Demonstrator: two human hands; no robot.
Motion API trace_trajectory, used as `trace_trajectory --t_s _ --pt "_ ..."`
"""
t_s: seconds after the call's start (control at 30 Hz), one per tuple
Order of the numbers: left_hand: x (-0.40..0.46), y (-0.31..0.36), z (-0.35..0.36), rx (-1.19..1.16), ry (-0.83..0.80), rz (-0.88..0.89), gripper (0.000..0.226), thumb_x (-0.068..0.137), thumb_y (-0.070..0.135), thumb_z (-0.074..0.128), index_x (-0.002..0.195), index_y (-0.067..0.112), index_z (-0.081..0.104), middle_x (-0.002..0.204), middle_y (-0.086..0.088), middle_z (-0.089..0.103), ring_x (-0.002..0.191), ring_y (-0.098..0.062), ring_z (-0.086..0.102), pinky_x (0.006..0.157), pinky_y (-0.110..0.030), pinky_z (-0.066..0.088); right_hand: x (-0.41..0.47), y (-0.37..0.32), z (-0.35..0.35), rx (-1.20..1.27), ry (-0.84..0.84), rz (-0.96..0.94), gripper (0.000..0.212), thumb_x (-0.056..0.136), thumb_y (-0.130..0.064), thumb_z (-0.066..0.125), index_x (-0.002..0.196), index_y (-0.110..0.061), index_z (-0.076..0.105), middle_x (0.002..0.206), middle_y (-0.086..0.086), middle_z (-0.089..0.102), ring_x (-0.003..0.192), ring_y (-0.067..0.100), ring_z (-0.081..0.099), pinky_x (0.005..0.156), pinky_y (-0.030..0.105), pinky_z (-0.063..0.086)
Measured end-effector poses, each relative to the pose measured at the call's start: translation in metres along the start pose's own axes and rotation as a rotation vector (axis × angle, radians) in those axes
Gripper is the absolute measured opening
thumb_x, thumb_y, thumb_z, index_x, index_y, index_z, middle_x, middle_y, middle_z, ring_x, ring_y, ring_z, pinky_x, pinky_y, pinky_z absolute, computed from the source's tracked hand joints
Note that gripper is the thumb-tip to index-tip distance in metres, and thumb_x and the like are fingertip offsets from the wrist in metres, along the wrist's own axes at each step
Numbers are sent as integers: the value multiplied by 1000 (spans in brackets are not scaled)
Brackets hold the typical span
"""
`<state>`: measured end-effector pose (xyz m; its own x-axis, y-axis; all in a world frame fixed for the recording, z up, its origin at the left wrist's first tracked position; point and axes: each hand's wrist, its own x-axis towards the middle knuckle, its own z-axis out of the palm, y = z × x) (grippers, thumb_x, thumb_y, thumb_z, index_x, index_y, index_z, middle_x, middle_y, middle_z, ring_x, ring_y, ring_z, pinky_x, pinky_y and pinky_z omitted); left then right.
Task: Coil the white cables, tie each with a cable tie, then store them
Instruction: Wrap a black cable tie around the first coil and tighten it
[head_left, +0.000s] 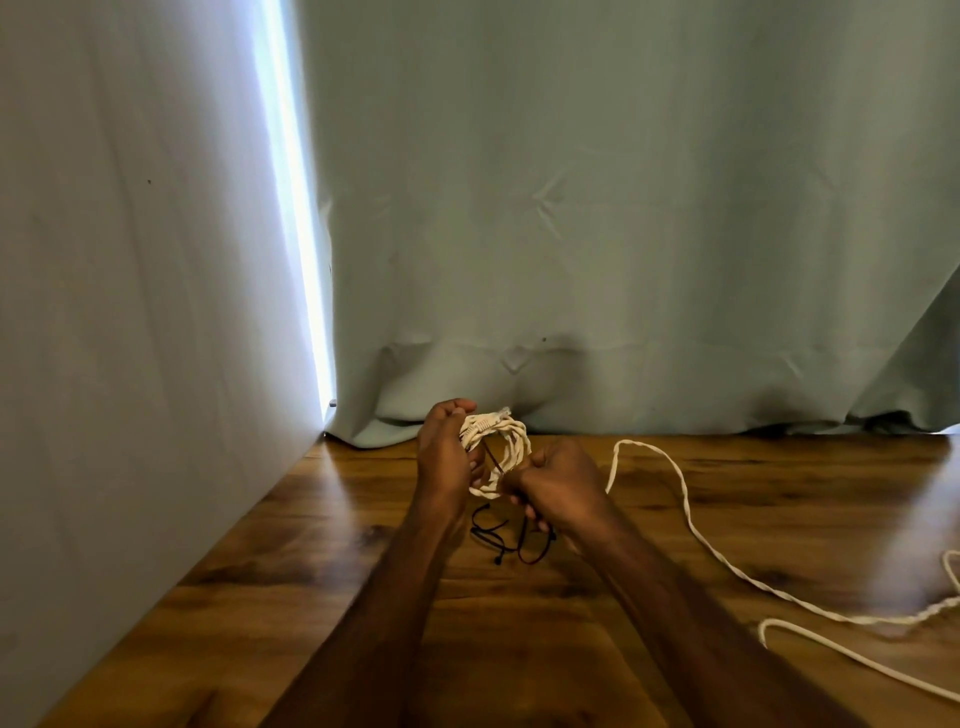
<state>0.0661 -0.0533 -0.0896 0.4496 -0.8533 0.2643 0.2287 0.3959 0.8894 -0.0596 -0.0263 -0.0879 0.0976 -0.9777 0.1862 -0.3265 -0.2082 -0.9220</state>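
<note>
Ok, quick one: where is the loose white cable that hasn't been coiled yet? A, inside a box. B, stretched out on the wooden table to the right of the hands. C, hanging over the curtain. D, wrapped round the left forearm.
B: the loose white cable trails across the wooden table right of the hands, while the left hand holds the coiled bundle and the right hand pinches a dark tie.

A glossy wooden tabletop (311, 545) meets pale green curtains (597, 208) at its far edge; bright daylight (296, 234) streams through a gap between them.
</note>
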Motion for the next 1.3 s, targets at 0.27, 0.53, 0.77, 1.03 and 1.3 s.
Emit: trace_trajectory --t_s 0.27,0.53,0.77,1.03,1.3 --pt "-8 -11 7 149 -126 92 24 101 12 44 86 7 62 66 -10 56 51 -20 47 46 -23 33 6 4 -1 51 133 -147 25 87 -10 72 63 -7 72 43 2 59 31 9 47 39 19 39" --pt "-8 -15 5 203 -150 141 36 101 16 49 76 -1 69 57 -18 56 47 -23 47 48 -27 36 7 10 2 306 75 -89 15 92 -7 70 79 -9 75 56 5 65 45 11 55 43 23 47" --pt "-7 -10 2 193 -74 192 30 98 6 53 79 8 76 57 -1 68 46 -9 58 48 -19 43 5 10 9 281 -5 -65 17 89 5 68 93 -9 76 74 9 72 54 15 64 56 29 58" --pt "-11 -7 6 -29 -63 14 27 98 13 55 80 -4 66 60 -9 63 45 -16 57 43 -21 45 5 10 8 271 183 -168 36 71 5 84 82 -17 58 68 4 74 62 15 72 56 27 53" --pt "-17 -7 8 17 -119 -19 27 96 8 55 76 0 71 54 -9 64 39 -15 55 40 -19 43 7 8 1 341 165 -168 32 74 5 83 80 -13 58 71 11 75 62 26 74 45 25 48"
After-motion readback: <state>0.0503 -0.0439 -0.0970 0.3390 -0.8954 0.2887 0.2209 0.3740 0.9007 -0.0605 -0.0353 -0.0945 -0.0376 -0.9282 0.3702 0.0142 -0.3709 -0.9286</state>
